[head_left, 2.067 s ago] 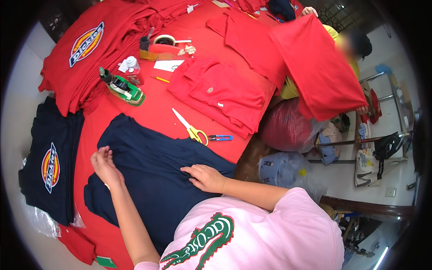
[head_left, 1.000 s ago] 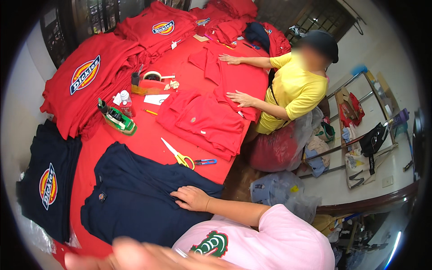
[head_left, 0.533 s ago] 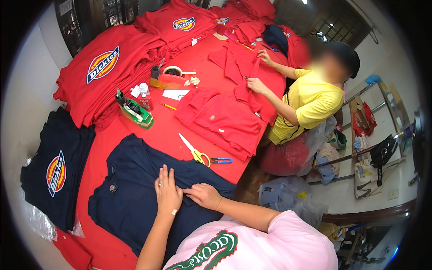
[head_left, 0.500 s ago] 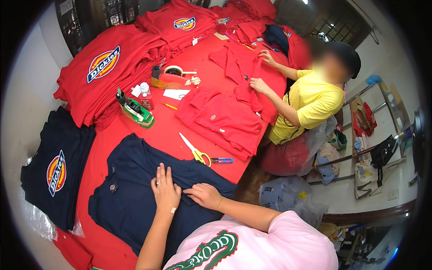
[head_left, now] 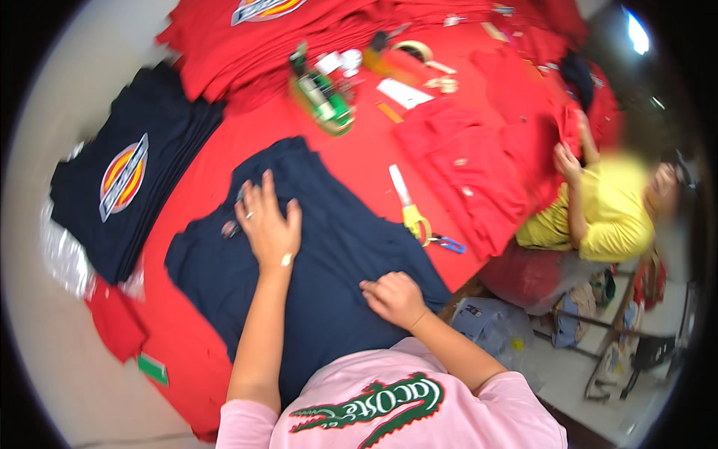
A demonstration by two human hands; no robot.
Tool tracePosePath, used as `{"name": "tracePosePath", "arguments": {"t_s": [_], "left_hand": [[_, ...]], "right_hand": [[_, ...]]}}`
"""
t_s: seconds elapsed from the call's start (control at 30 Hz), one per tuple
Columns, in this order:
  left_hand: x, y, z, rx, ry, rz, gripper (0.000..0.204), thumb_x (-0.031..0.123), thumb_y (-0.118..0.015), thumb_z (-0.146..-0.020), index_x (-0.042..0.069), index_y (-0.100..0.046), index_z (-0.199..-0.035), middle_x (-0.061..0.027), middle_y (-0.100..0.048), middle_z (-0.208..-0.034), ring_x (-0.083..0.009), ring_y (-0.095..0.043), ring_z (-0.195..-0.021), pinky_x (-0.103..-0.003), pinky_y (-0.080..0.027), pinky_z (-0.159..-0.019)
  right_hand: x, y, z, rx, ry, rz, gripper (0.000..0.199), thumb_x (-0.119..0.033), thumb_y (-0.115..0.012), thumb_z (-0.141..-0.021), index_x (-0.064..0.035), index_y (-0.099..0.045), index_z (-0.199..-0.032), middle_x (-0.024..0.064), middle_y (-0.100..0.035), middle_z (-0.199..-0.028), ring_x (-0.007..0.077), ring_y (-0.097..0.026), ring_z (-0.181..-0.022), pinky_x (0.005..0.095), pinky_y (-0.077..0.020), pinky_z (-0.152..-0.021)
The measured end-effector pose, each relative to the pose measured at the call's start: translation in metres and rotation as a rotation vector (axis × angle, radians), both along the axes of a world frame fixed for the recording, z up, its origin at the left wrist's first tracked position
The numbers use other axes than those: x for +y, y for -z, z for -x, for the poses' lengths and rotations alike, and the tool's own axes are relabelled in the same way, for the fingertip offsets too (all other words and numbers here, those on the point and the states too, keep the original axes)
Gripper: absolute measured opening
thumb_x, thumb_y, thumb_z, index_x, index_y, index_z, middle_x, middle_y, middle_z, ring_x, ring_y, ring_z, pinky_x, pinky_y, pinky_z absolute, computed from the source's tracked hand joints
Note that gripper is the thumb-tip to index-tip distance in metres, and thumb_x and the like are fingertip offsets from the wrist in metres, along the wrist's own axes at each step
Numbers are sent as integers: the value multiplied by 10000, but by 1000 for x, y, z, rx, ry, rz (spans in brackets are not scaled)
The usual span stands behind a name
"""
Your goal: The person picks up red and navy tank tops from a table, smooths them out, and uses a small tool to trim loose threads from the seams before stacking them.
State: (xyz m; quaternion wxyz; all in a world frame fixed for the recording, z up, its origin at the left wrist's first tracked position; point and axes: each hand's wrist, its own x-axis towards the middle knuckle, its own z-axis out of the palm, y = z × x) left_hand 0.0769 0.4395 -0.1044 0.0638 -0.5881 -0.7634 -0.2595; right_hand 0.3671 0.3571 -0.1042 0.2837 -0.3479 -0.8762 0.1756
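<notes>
Navy cloth fills the middle of the head view: a dark blue shirt [head_left: 329, 262] lies spread flat on the red table [head_left: 247, 142], right in front of the person in the pink top. The left hand [head_left: 268, 221] rests palm down on the upper part of this shirt, fingers spread and flat, grasping nothing. The right hand [head_left: 393, 297] sits on the shirt's lower right part, near the table edge, with the fingers curled under loosely against the cloth; whether it pinches a fold I cannot tell.

Just right of the shirt, yellow-handled scissors [head_left: 407, 206] lie on the bare red cover, with a small blue clip-like thing [head_left: 449, 243] beside their handles. To the left, a stack of dark blue shirts with a round orange and yellow print [head_left: 123, 179] lies near the table's edge, apart from the spread one. Above it sits a pile of red shirts [head_left: 299, 30]. A green tool [head_left: 323, 101] stands beyond the spread shirt, near a roll of tape [head_left: 411, 51] and some paper slips. Red garments [head_left: 471, 165] lie folded to the right, where a co-worker in a yellow top [head_left: 606, 213] handles red cloth with one hand [head_left: 567, 161]. Motion blurs the whole picture somewhat.
</notes>
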Motion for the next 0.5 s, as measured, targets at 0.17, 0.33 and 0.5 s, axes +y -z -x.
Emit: {"name": "tracePosePath", "arguments": {"t_s": [0.17,0.33,0.5], "left_hand": [[-3,1,8,-36,1,67,749,361,-675,-982,58,-444,-1627,-270,-495,-1569,-424,-340,-1578,-602,-207,-1292],[-6,7,8,-151,-10,-49,749,395,-690,-989,15,-466,-1595,-282,-406,-1651,-438,-331,-1574,-583,-212,-1298],[-17,16,12,-363,-5,-267,811,422,-701,-994,-49,-423,-1593,-319,-396,-1624,-483,-410,-1488,-580,-286,-1252]], "right_hand": [[13,-9,-7,125,76,117,51,-108,-795,-895,-73,-767,-918,82,-718,-848,290,-678,-785,407,-519,-691],[39,-13,-18,144,451,285,230,-61,-826,-875,-25,-715,-1074,150,-688,-1071,315,-678,-903,390,-533,-758],[46,10,-16,110,413,148,405,-147,-918,-811,-26,-665,-1103,159,-654,-1068,349,-661,-952,411,-541,-813]]}}
